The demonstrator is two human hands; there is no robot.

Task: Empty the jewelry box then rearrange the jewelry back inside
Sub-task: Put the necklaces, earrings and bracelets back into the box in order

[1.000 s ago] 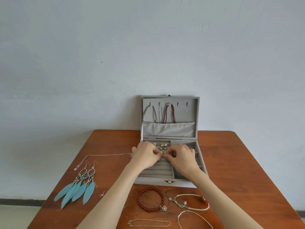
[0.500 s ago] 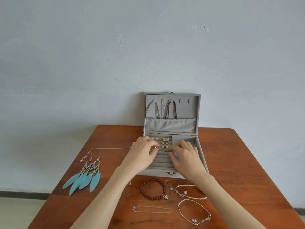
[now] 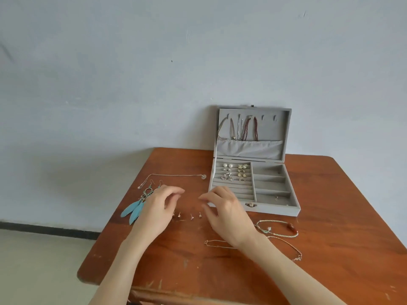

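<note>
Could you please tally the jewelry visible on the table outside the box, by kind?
Studs: 4
Feather earrings: 2
Necklace: 1
Bracelets: 3, one partly under the right arm
Total: 10

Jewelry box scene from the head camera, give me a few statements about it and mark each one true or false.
1. The jewelry box is open with its lid upright. True.
2. Both hands are inside the box. False: the left hand and right hand hover over the table, in front of and left of the box.
3. The blue feather earrings lie in a box compartment. False: they lie on the table, beside the left hand.
4. Necklaces hang inside the lid. True.
5. Small stud earrings sit on the table between the hands. True.
</note>
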